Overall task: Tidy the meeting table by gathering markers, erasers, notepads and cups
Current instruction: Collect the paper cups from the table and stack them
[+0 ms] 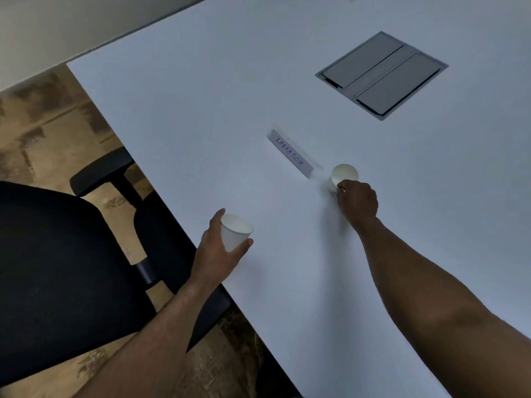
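Cups: near cup [236, 231] held in my left hand [219, 254] over the counter [201, 110] edge; right hand [357, 201] closing on far cup [343, 176] beside the nameplate [293, 155]. Pinch the wall lightly, lift straight, nest them.

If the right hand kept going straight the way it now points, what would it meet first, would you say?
The right hand already has its fingers on the far paper cup. Past that cup the table looks bare in that line; the name card lies left of it, though depth is unclear.
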The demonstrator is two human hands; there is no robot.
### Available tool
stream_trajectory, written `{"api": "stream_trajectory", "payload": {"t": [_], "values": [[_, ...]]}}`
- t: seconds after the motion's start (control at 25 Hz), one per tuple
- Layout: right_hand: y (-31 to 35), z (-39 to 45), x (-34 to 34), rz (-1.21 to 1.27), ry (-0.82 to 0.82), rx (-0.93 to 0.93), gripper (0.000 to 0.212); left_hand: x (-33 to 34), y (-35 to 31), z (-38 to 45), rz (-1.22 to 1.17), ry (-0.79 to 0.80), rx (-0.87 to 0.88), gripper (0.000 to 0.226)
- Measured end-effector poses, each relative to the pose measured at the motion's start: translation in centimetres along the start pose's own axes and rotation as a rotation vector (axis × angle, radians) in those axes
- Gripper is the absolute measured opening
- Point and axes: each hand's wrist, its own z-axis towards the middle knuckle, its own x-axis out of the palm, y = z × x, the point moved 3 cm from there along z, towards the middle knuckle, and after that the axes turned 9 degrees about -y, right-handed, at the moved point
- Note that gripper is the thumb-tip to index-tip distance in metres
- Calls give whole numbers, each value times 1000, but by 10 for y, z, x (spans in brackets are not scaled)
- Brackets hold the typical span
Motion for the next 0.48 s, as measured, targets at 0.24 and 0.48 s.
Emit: {"api": "stream_trajectory", "payload": {"t": [0.24, 0.48], "values": [[-17, -12, -5, -169, -62, -88, 24, 4, -7, 10, -4, -7, 38, 91], [6, -52, -37, 89, -346, -97, 30, -5, -7, -2, -52, -11, 68, 91]]}}
